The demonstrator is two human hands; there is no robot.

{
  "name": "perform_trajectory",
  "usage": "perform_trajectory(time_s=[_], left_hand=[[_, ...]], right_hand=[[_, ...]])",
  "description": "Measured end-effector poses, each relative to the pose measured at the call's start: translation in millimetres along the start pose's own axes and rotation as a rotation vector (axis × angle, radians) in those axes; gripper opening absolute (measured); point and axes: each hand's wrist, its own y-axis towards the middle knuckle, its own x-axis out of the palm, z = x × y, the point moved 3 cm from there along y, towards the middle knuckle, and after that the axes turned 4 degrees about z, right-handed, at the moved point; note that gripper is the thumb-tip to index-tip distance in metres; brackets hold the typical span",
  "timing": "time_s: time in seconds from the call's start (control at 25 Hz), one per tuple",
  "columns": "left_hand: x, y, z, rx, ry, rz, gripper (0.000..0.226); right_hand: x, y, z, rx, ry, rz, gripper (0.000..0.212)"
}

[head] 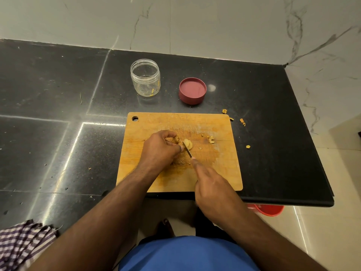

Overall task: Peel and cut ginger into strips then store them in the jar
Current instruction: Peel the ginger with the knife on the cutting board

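Observation:
A pale peeled ginger piece [188, 144] lies near the middle of the wooden cutting board [218, 173]. My left hand [161, 147] curls over the ginger's left end and holds it down. My right hand [210, 184] grips a small knife [188, 152], index finger stretched along its back; the blade rests against the ginger. Behind the board stands an open clear jar [145, 77] with a few yellow bits at its bottom. Its dark red lid [192, 90] lies upside down to the right of it.
Peel scraps [210, 139] lie on the board's right part, and more scraps [242, 121] dot the black counter [58, 114] past its right edge. A checked cloth [21, 243] hangs at the counter's near left. A red bucket [269, 209] sits on the floor below the counter's front edge.

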Motion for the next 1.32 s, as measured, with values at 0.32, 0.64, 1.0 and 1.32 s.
perform_trajectory(time_s=[0.32,0.64,1.0,1.32], left_hand=[[-1,1,-2,0.008,-0.004,-0.041,0.047],[-1,5,-4,-0.065,-0.145,-0.028,0.019],[-2,11,1,-0.045,-0.089,-0.096,0.024],[-11,6,1,0.06,0.12,-0.097,0.023]], right_hand=[[-34,-17,16,0.084,0.199,0.062,0.05],[-23,-4,6,0.048,0.174,0.032,0.051],[-21,-2,14,0.069,0.196,-0.008,0.049],[-21,5,14,0.067,0.204,-0.005,0.05]])
